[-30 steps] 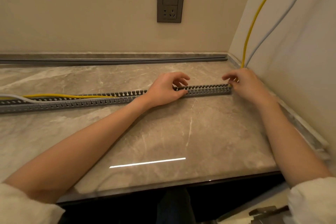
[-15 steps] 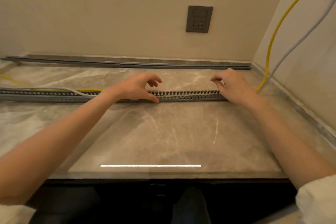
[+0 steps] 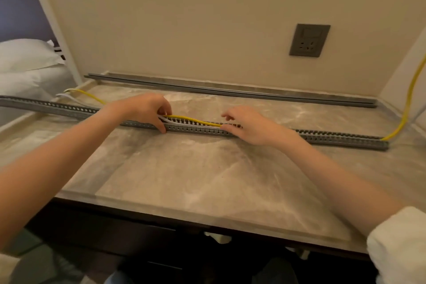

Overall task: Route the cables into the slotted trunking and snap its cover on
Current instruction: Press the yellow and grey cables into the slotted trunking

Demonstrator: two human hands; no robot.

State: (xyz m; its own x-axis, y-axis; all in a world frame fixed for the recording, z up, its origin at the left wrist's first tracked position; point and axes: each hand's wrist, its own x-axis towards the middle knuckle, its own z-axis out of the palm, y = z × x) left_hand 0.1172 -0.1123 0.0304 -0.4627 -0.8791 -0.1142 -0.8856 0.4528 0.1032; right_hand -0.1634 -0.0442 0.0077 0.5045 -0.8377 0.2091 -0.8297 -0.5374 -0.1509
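A long grey slotted trunking point(image 3: 334, 138) lies across the marble counter point(image 3: 207, 175), its left end overhanging the edge. A yellow cable point(image 3: 193, 120) and a white cable point(image 3: 182, 124) bulge out of the trunking's top between my hands. My left hand point(image 3: 147, 110) pinches both cables at the trunking, thumb on its front wall. My right hand point(image 3: 246, 125) rests on the trunking where the yellow cable dips inside, fingers spread. The yellow cable leaves the right end point(image 3: 405, 110) and climbs the side wall. The grey cover strip point(image 3: 230, 91) lies along the back wall.
A grey wall socket point(image 3: 309, 40) sits above the cover strip at the right. White bedding point(image 3: 27, 69) lies beyond the counter's left end, where the yellow and white cable tails point(image 3: 76, 94) trail off. A side wall closes the right end.
The view has swung left. Both hands have slid left along the trunking, and my left hand has closed on the cables, which now arch up between my hands.
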